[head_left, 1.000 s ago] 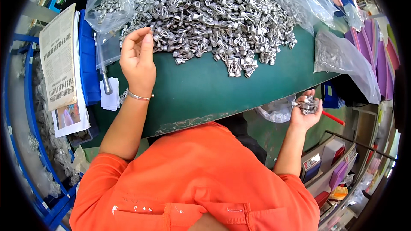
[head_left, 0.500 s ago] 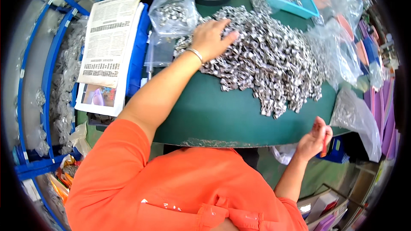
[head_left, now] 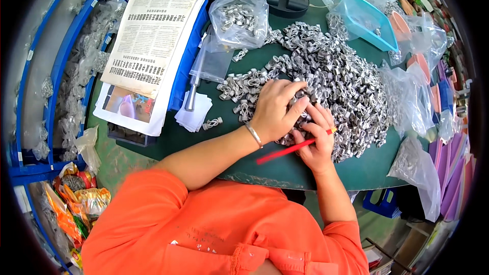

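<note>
Many links (head_left: 351,97) look light, stiff, best pinched mid-body; left hand (head_left: 277,112) curls, hold unclear; right hand (head_left: 319,148) grips a stick (head_left: 284,152).

Metal fittings (head_left: 351,107): silver-grey, ribbed collars with looped ends, many, loosely heaped mid-desk (head_left: 372,175), thinning leftward | Stray fitting (head_left: 212,123): lying apart, towards left edge | Red stick (head_left: 277,155): slim, yellow-ended, slanting in right grip (head_left: 317,141), plain end towards front edge
</note>
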### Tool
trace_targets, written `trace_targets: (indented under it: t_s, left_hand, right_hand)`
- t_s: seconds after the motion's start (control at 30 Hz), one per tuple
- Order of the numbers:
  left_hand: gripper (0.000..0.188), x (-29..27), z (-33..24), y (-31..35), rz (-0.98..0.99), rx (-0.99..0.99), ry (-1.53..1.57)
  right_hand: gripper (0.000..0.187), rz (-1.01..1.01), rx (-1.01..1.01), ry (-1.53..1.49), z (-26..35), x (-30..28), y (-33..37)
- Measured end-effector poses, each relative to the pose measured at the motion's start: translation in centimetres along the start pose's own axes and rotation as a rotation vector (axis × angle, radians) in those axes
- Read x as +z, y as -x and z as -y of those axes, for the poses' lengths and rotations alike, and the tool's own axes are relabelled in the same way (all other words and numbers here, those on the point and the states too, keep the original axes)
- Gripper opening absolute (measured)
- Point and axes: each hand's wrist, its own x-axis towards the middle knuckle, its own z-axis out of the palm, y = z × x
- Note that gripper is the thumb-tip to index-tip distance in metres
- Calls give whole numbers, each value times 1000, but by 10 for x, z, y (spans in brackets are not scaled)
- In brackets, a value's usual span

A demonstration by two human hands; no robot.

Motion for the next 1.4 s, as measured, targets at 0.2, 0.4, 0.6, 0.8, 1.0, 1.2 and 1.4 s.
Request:
trace_targets:
  t_s: [0.2,0.4,0.6,0.8,1.0,1.2,1.4]
  left_hand:
    - [35,-38,62,-24,-134,-223,-441]
    - [37,-49,62,-11,25,-133,-587]
    - [31,-47,59,11,-7,-47,-492]
    - [29,-14,31,16,-114,-72,-626]
    - [22,18,-10,25,-172,-74,-347]
    - [19,9,-23,26,-134,-87,-172]
    - [24,-32,24,10,-229,-79,-283]
  right_hand:
    - [20,-195,83,-83,8,-27,9]
    - [18,-259,197,-147,10,-37,35]
    - [15,-396,345,-332,13,-41,54]
    - [16,-332,317,-215,14,-26,40]
    - [13,-164,357,4,-6,-15,-8]
    - [18,-121,332,-70,-15,-15,-16]
    - [19,-156,298,58,-7,-33,-16]
